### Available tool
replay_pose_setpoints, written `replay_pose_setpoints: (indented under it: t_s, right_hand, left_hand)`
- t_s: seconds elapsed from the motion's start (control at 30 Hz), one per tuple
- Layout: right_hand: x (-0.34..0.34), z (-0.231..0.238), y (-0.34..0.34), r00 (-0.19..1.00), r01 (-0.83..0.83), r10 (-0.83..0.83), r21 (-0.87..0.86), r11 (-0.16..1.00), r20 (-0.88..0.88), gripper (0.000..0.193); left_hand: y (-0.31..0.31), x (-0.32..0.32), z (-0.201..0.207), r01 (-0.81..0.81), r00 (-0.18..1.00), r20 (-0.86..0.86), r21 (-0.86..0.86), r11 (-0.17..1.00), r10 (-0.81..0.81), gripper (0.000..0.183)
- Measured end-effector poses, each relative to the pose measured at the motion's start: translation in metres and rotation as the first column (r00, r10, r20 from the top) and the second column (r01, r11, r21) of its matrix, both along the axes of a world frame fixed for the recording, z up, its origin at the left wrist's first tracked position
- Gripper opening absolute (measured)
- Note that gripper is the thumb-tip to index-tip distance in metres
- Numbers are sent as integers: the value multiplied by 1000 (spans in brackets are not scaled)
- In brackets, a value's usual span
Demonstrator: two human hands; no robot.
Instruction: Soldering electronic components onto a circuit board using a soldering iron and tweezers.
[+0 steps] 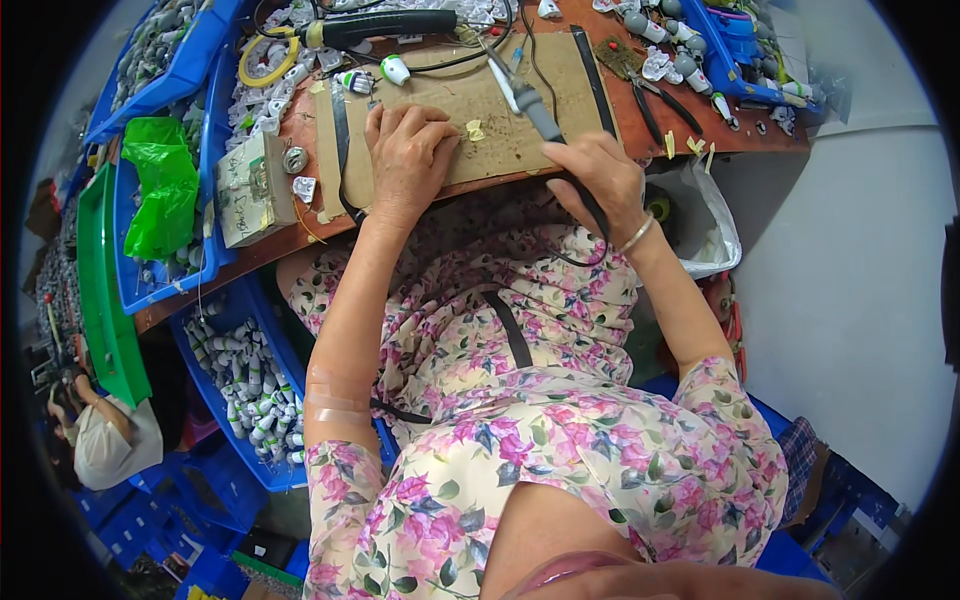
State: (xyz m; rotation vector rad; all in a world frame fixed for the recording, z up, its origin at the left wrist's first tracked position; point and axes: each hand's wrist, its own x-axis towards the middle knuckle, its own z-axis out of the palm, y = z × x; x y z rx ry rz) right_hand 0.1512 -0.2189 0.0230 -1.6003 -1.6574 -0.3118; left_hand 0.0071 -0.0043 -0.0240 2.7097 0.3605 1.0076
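My right hand (603,180) is closed round the handle of a soldering iron (541,118), whose shaft slants up and left over a cardboard mat (540,150). The iron's dark cord loops below that hand. On the mat's left part lies my left hand (412,155), its fingers curled downward and its thumb near the forefinger; whatever they may hold is hidden. A small yellow scrap (475,130) sits just right of it. Beyond the left hand are a white-and-green bulb base (395,69) and a second white, green-striped one (355,82).
A black-handled tool (382,27) lies across the back. Pliers (668,106) rest at the right, near a blue bin (735,75). At left stand a pale box (250,190), a yellow tape ring (268,58) and a blue tray with a green bag (160,185). Another person (115,440) sits far left.
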Motion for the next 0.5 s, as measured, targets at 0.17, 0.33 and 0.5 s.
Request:
replay_pose_setpoints:
  t_s: [0.17,0.33,0.5]
  right_hand:
    - [-7,-19,-34,950,-10,-8,-56,998,-313,28]
    - [-21,-25,-45,723,-75,-68,-176,982,-687,22]
    - [-24,-33,-45,512,-85,-75,-138,987,-856,25]
  left_hand:
    - [-3,2,0,-17,1000,-10,-7,1000,17,5]
    - [-4,0,-1,-36,999,-18,-15,999,36,5]
    - [-6,0,1,-35,999,-34,-18,999,34,3]
